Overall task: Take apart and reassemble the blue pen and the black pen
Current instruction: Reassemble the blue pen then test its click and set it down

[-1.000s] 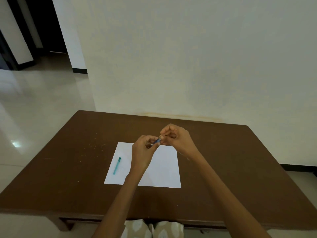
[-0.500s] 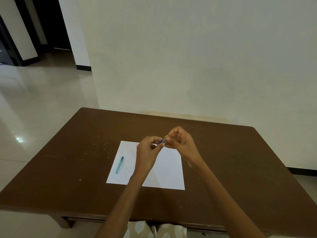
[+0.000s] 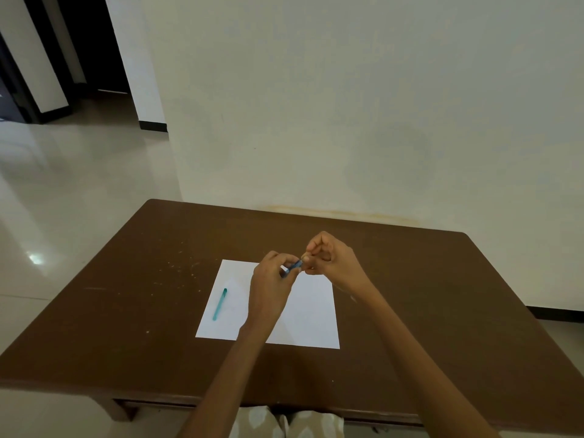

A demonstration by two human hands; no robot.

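Two hands' grips [image 3: 301, 263] — one short blue pen piece [image 3: 294, 265] between.

Above a white sheet of paper [image 3: 303, 314] on the brown table [image 3: 426, 311], the left hand [image 3: 271, 286] gripped a short blue pen piece [image 3: 294, 266]. The right hand [image 3: 331, 259] pinched its far end. A teal pen part [image 3: 220, 304] lay on the sheet's left side.

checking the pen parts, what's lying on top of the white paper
One teal pen piece lies on the white paper, left side. The left hand and forearm cover its middle, so anything beneath them is hidden.
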